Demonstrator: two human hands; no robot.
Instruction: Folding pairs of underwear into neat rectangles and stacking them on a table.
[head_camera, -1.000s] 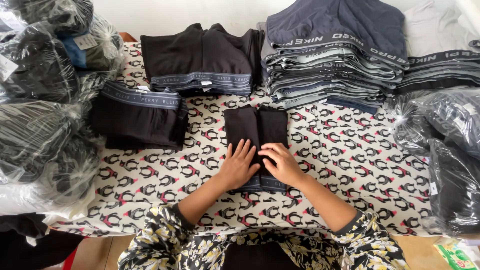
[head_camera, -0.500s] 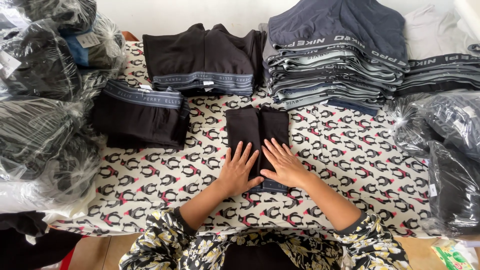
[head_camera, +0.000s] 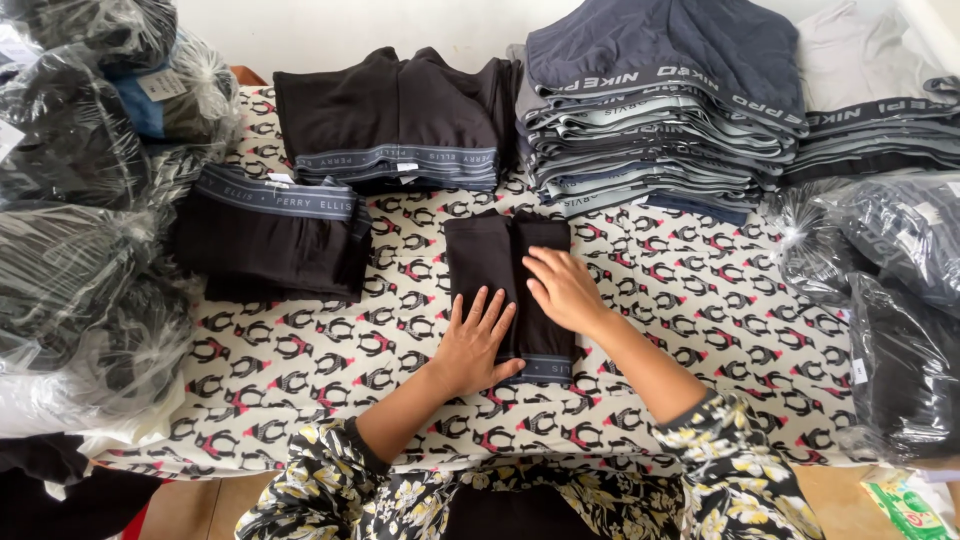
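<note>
Left hand (head_camera: 478, 342) and right hand (head_camera: 562, 288), fingers flat, gripping nothing, press the folded black garment (head_camera: 508, 278); uneven pressure could skew its fold.

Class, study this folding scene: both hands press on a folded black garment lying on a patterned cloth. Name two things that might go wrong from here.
1. The left hand and right hand lie flat on the folded black garment without gripping it; lifting off may let the folds spring open.
2. The tall grey stack sits just beyond the garment; a forward push might nudge it and spill pieces onto the patterned cloth.
</note>
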